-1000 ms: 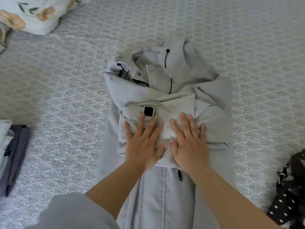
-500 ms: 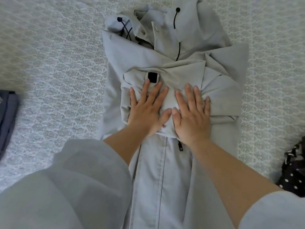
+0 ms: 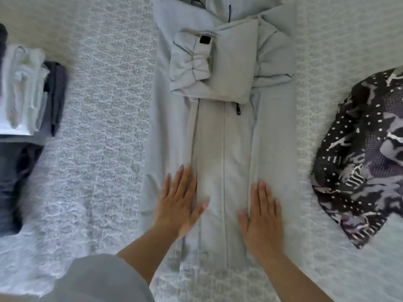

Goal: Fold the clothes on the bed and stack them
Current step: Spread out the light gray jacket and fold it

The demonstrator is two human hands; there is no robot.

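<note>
A light grey zip jacket [image 3: 224, 138] lies lengthwise on the patterned bedspread, both sleeves folded across its chest into a bundle [image 3: 218, 62] at the top. My left hand [image 3: 177, 203] lies flat on the jacket's lower left part, fingers straight. My right hand [image 3: 262, 216] lies flat on the lower right part, to the right of the zip line. Neither hand holds cloth. A stack of folded clothes [image 3: 28, 90], white over dark grey, sits at the far left.
A crumpled black-and-white patterned garment [image 3: 362, 153] lies at the right edge. A dark folded piece [image 3: 11, 188] sits below the stack at the left. The bedspread [image 3: 104, 127] lies bare between jacket and stack.
Both hands have slid down from the folded sleeves at the chest to the jacket's lower part. The view has tilted down, so the hood is out of frame.
</note>
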